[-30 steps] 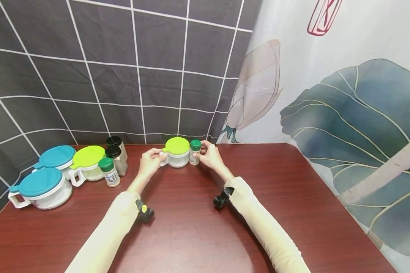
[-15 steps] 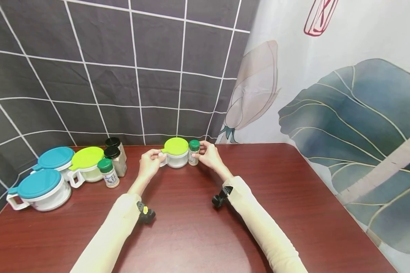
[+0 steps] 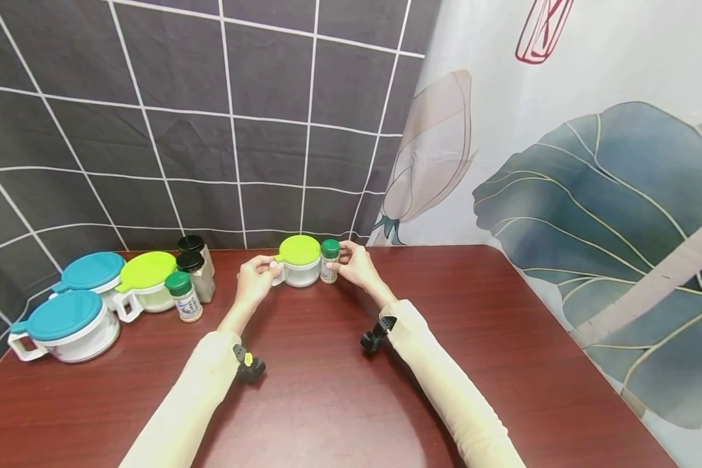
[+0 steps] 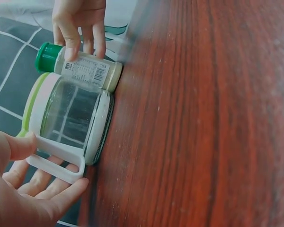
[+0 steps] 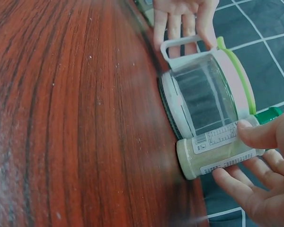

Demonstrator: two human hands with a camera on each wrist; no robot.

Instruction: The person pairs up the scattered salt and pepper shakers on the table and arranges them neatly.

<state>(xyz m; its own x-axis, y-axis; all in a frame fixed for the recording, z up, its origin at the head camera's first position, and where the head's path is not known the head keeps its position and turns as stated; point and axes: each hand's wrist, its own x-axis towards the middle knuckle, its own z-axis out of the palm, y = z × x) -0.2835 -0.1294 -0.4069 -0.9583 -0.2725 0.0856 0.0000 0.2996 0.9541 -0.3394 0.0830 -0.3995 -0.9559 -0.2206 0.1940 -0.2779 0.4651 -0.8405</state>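
My left hand (image 3: 255,278) holds the white handle (image 4: 61,151) of a clear seasoning jar (image 3: 301,273) with a lime-green lid, thumb near the lid and fingers behind the handle. Against the jar's other side stands a spice bottle (image 3: 329,268) with a green cap and pale contents. My right hand (image 3: 357,265) pinches this spice bottle (image 5: 217,146) between thumb and fingers. Jar and bottle stand upright side by side, touching, at the table's back edge. Each wrist view shows the opposite hand too, with the left hand (image 5: 184,23) at the jar's handle.
At the left stand two blue-lidded jars (image 3: 70,315), another lime-lidded jar (image 3: 147,276), a green-capped spice bottle (image 3: 184,299) and two black-capped bottles (image 3: 199,276). A dark checked cloth (image 3: 181,130) hangs behind the red-brown table (image 3: 316,390), beside a floral curtain (image 3: 561,195).
The whole head view shifts slightly. Both hands stay on the jar and the spice bottle, which keep their places.
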